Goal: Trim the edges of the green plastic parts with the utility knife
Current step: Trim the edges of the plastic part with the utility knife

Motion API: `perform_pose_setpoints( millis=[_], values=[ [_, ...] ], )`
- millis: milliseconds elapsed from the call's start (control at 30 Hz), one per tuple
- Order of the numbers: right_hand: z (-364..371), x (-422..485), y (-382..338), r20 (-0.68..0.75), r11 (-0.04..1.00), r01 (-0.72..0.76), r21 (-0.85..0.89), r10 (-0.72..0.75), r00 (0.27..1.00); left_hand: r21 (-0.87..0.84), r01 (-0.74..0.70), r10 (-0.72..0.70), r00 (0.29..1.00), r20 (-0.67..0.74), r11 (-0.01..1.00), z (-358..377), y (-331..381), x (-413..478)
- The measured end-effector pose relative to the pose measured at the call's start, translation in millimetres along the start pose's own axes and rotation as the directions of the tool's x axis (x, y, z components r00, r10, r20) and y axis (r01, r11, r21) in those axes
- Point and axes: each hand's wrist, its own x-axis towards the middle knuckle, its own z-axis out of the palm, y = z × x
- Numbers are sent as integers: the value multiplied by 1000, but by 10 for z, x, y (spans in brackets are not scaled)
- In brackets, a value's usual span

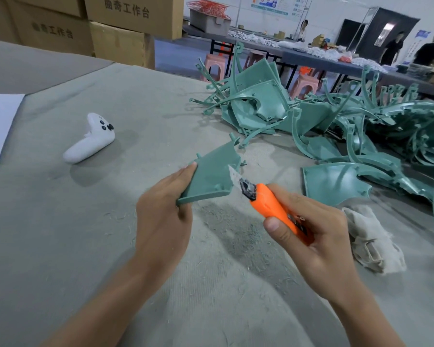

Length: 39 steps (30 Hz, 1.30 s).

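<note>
1. Blade [233,174] against plastic: we judge the trimming cut itself to be the step in hand. The steel tip of the orange-handled utility knife [273,206] lies at the right-hand edge of a flat green plastic panel [211,177].
2. Our left hand [164,216] holds that panel by its nine o'clock edge, fingers lying long along the rim and the thumb hidden behind. The panel is tilted up off the grey felt-covered table [73,246], not resting on it.
3. Our right hand [311,231] is wrapped round the knife's handle with the thumb pressed on its near side. The blade points towards eleven o'clock.
4. Fine pale green shavings [226,221] lie scattered on the table at six o'clock from the panel.
5. A tangled heap of green plastic ribs and panels [348,126] sits at two o'clock, well apart from our hands. One curved green shell [333,182] lies alone at three o'clock. We cannot tell which of these are already trimmed.
6. The next move, as we read it, calls for a steady, shallow draw of the blade along that edge. The stroke should be kept away from the left fingers, and the left grip must be firm enough that the thin panel does not flex or twist.
7. A white handheld controller [89,142] rests at ten o'clock and a crumpled beige cloth [371,241] at four o'clock, just beside the knife hand.
</note>
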Motion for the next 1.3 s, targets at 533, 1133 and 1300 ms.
perform_pose_setpoints(
  millis=[533, 1133, 1300],
  values=[
    [-63, 54, 158, -231, 946, -300, 124, 322, 918, -541, 487, -440, 870, 225, 686, 96, 26, 27],
    [6, 95, -35, -138, 909, -349, 230, 385, 912, -587, 699, -318, 711, 627, 408, 100, 33, 8],
    [29, 432, -191, 35, 783, -450, 429, 483, 875, -542, 657, -263, 730, 630, 524, 159, 41, -10]
  ],
)
